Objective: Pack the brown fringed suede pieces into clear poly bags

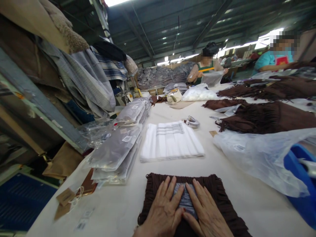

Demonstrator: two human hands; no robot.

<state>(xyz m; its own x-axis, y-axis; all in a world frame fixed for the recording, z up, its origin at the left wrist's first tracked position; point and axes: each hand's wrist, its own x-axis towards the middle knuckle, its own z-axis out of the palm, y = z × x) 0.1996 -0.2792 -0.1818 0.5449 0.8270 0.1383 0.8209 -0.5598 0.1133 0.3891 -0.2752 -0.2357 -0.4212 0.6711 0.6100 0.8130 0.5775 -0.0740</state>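
Left hand: the wearer's left hand lies palm down, fingers extended and partly spread, gripping nothing, pressed flat on a brown fringed textile.
Right hand: the wearer's right hand mirrors it, open and flat on the same textile, fingers slightly parted; the two thumbs nearly meet.
Brown fringed textile: folded into a neat block at 6 o'clock in the view, on a white-topped bench; dark ridged strands run along its visible edges. The clock directions below are taken from here, with 12 pointing away from the wearer.
Grey streaked panel: a small grey panel shows at the textile's middle, between the hands, its edges under the fingers.
White folded cloth: a white cloth with thin grey stripes lies between 11 and 12 o'clock, apart from the textile.
Bagged stack: plastic-wrapped packets with barcode labels are piled at 10 o'clock.
Tags: brown card tags with white string lie at 9 o'clock.
Clear plastic bag: a crumpled bag at 2 o'clock partly overlaps a blue bin.
Brown fringed heap: more dark brown fabric lies between 1 and 2 o'clock.
Co-workers: one person in a green top works far off near 12 o'clock, another in a turquoise top near 1.
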